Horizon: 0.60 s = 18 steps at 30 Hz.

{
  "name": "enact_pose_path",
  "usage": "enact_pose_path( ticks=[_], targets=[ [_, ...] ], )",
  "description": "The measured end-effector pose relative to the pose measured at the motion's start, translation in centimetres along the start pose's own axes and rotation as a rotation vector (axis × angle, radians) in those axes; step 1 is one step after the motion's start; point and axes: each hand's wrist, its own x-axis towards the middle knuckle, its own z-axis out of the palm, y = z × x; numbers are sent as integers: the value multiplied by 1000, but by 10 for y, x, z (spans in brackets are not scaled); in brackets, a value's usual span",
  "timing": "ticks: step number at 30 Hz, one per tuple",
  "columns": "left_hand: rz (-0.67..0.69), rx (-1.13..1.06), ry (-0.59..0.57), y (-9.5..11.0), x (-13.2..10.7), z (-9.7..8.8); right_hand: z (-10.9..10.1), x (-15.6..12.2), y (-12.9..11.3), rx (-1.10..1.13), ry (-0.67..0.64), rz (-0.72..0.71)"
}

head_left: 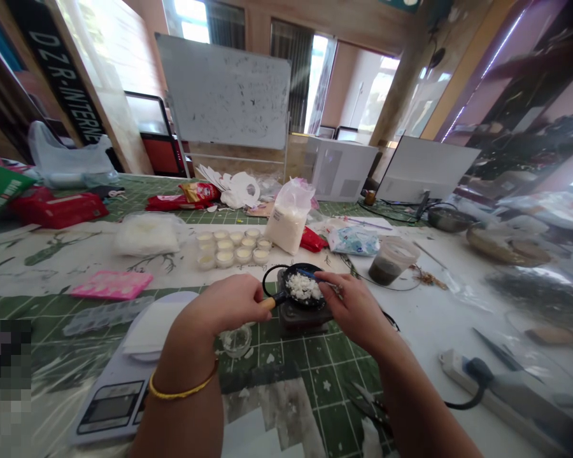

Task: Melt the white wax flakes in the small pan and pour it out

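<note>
My left hand (233,301) is closed round the light wooden-coloured handle (268,303) of a small black frying pan (310,267). White chunks (302,287), which look like wax, fill much of the pan. The pan sits on a small dark square heater (302,322). My right hand (352,308) is at the pan's right rim, its fingers pinched on a thin blue stick-like tool (305,273) that reaches over the white chunks. The tool's far end is hard to make out. Below my left hand stands a small clear glass cup (237,342) with white crumbs about it.
Behind the pan stand several small filled glass cups (233,247) and a bag of white pellets (287,219). A kitchen scale (119,394) lies front left, a pink mould (112,284) beyond it. At right are a plastic beaker (394,261), scissors (367,404) and a power strip (496,388).
</note>
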Motion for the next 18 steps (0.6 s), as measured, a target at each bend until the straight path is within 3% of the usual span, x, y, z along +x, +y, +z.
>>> enact_pose_path(
  ticks=[2,9,14,18],
  targets=[
    [12,-6,3,-2,1,1,-1,-2,-3,15,-54,-21],
    [0,-5,0,0,1,1,-7,-12,-9,25,-57,-104],
    [2,-8,4,2,-1,0,-9,-15,-11,34,-23,-59],
    [15,6,6,2,-1,-1,-8,-14,-11,28,-82,-89]
  ],
)
